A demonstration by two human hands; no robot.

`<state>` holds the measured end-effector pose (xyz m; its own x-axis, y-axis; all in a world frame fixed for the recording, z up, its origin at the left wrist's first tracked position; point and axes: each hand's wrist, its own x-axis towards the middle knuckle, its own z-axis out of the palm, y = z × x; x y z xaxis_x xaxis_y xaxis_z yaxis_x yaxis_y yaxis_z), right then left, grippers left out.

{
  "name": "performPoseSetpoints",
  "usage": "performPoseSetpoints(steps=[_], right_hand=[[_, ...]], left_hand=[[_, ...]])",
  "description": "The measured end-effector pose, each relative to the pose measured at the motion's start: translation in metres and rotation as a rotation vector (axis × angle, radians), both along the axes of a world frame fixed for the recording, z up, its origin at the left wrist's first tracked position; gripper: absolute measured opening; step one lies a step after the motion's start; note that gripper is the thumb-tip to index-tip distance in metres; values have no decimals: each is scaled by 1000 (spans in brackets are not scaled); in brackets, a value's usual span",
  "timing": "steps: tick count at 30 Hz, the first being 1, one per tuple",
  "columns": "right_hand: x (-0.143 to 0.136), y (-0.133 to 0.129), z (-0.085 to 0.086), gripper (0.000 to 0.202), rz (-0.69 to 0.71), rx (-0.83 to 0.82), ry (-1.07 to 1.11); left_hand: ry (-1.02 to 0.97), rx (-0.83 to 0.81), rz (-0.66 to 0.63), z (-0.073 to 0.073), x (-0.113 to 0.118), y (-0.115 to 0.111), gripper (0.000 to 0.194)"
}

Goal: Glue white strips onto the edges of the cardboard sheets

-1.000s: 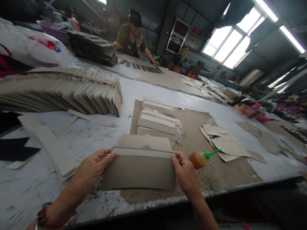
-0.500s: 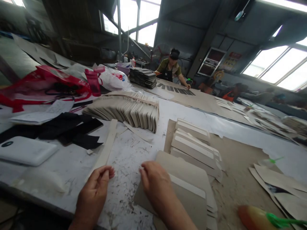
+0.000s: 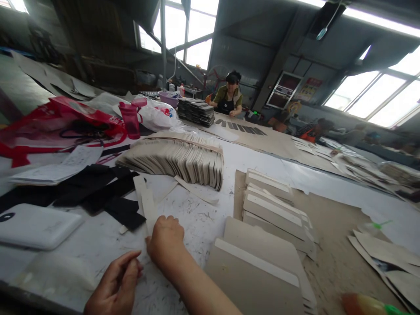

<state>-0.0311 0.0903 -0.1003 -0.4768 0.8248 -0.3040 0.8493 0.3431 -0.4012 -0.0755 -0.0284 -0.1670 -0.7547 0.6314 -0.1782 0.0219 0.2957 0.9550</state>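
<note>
My right hand (image 3: 166, 240) is closed at the near end of pale strips (image 3: 149, 209) on the white table; what its fingers pinch is hidden behind the hand. Lower and to its left, my left hand (image 3: 118, 280) has its thumb and forefinger pressed together, and anything between them is too small to make out. Right of my forearm lies a stack of grey-brown card panels (image 3: 256, 280), the top one bearing a white strip (image 3: 259, 262). More such panels (image 3: 275, 205) overlap behind it.
A long bundle of card pieces (image 3: 177, 157) stands ahead. At the left are a white device (image 3: 39, 225), black cloth (image 3: 121, 210), a pink bottle (image 3: 129, 120) and a red bag (image 3: 75, 118). A person (image 3: 229, 96) is across the table.
My right hand has moved left from the card stack to the pale strips. My left hand has come down and left, away from them. The person across has drawn an arm in.
</note>
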Motion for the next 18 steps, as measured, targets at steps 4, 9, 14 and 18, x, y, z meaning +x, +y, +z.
performPoseSetpoints(steps=[4, 9, 14, 18], right_hand=[[7, -2, 11, 31, 90, 6, -42], [18, -4, 19, 30, 103, 58, -54], [50, -12, 30, 19, 46, 144, -7], [83, -33, 34, 21, 61, 322, 62]], left_hand=[[-46, -75, -131, -1, -11, 5, 40], [12, -14, -121, 0, -12, 9, 45], [-178, 87, -33, 22, -2, 15, 62], [-319, 175, -34, 33, 10, 21, 87]])
